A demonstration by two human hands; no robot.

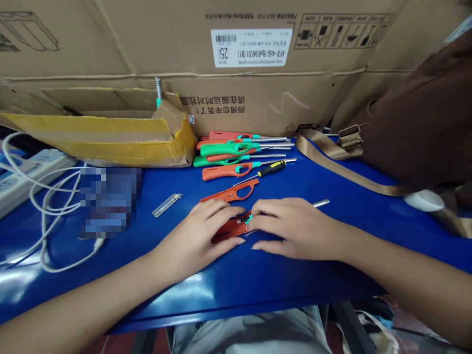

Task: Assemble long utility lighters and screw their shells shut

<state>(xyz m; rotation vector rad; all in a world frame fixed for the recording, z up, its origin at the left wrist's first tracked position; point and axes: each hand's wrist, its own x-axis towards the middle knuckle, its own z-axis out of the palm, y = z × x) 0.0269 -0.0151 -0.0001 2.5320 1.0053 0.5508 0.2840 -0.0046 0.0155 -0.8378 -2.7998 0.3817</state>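
An opened orange gas lighter lies on the blue table between my hands, its inside facing up with teal and white parts showing. My left hand grips the handle end, thumb on the near side and fingers on the far side. At the trigger area, my right hand has its fingers curled over the lighter, hiding most of the teal parts. The metal tip of its tube sticks out beyond my right hand. Just behind lies the loose orange shell half. A clear fuel tank rests to the left.
A black-and-yellow screwdriver lies behind the shell half, before a pile of orange and green lighters. A yellow-taped carton, white cables and a blurred-out object are left. A brown bag with a strap stands right.
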